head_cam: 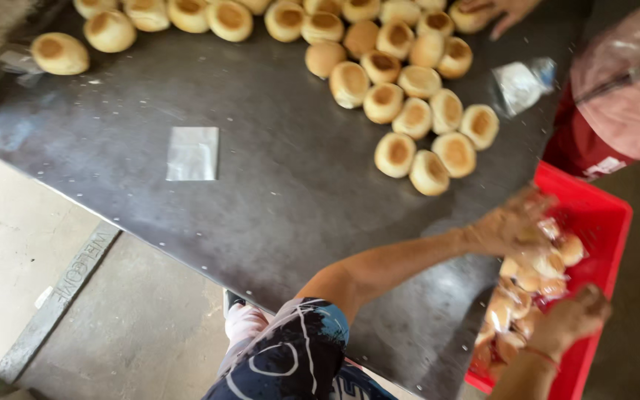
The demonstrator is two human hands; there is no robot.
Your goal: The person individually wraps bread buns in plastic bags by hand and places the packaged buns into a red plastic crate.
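My left hand (509,226) reaches across the corner of the dark metal table (275,192) and is closed on the top end of a clear bag of buns (531,278). The bag hangs over the red plastic crate (605,222) at the right. Lower down, my right hand (572,318) is closed on the bottom end of the same bag. Both hands are blurred. A heap of round unwrapped buns (409,111) lies on the table beyond my hands.
A flat empty plastic bag (192,153) lies mid-table and a crumpled one (524,85) near the far right edge. Another person stands at the right in red clothing (579,144), one hand (498,11) on the buns. Concrete floor and a doormat (68,285) lie at the left.
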